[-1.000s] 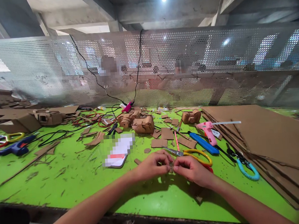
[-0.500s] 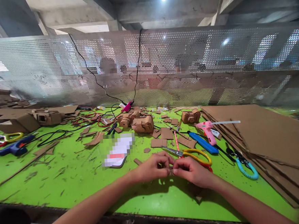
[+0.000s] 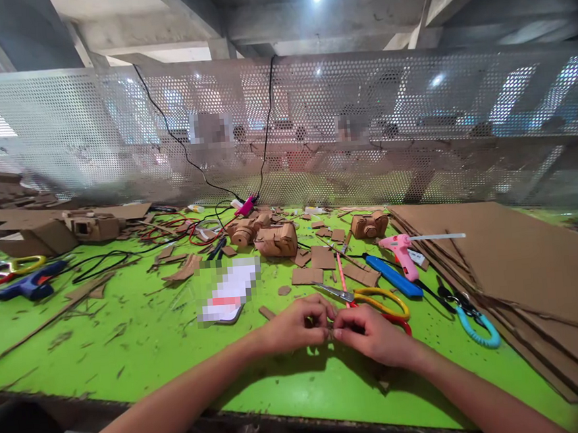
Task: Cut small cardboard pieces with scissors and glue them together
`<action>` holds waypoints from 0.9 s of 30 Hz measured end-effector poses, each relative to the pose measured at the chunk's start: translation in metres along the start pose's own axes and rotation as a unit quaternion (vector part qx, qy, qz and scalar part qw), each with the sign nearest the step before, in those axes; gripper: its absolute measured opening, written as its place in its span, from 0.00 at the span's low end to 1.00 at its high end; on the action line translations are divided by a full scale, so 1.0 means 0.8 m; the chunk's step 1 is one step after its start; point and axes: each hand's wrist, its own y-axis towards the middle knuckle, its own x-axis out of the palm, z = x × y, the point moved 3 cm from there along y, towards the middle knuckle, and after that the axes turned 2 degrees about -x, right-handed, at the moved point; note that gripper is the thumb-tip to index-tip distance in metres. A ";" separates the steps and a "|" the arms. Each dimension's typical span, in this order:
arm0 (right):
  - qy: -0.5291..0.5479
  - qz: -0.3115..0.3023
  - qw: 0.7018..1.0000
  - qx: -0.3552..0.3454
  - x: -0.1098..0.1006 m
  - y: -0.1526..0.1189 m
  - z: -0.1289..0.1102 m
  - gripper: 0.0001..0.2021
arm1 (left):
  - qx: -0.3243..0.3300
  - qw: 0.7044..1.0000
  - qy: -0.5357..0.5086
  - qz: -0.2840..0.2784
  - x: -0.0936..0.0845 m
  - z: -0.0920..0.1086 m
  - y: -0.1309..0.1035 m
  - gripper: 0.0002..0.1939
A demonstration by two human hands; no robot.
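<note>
My left hand (image 3: 299, 322) and my right hand (image 3: 376, 334) meet fingertip to fingertip above the green table (image 3: 181, 376). Both are closed in a pinch on a small brown cardboard piece (image 3: 331, 331), mostly covered by the fingers. Just beyond my right hand lie scissors (image 3: 381, 296) with yellow and red handles, blades pointing left. A cardboard scrap (image 3: 383, 386) rests on the table below my right wrist. A phone (image 3: 228, 296), partly blurred out, lies past my left hand.
Cardboard camera-shaped models (image 3: 275, 240) and flat cardboard squares (image 3: 323, 257) sit beyond the hands. To the right are a blue cutter (image 3: 393, 276), a pink glue gun (image 3: 403, 254), cyan-handled pliers (image 3: 478, 328) and stacked cardboard sheets (image 3: 530, 265). A blue glue gun (image 3: 31, 283) lies left. A perforated metal screen (image 3: 312, 129) stands behind.
Almost nothing differs. Both hands keep their pinch in the same place, with only a very slight shift of the fingers.
</note>
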 end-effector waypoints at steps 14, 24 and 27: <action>-0.041 0.006 0.999 -0.009 0.002 0.000 0.001 0.09 | 0.003 1.000 -0.003 0.001 0.002 -0.001 0.001 0.13; -0.063 0.016 0.998 -0.019 0.002 -0.001 0.003 0.09 | -0.002 1.000 -0.002 0.007 0.002 0.002 0.000 0.13; -0.071 0.022 0.997 -0.022 0.002 -0.002 0.004 0.09 | -0.002 1.000 0.001 0.007 0.002 0.002 0.000 0.12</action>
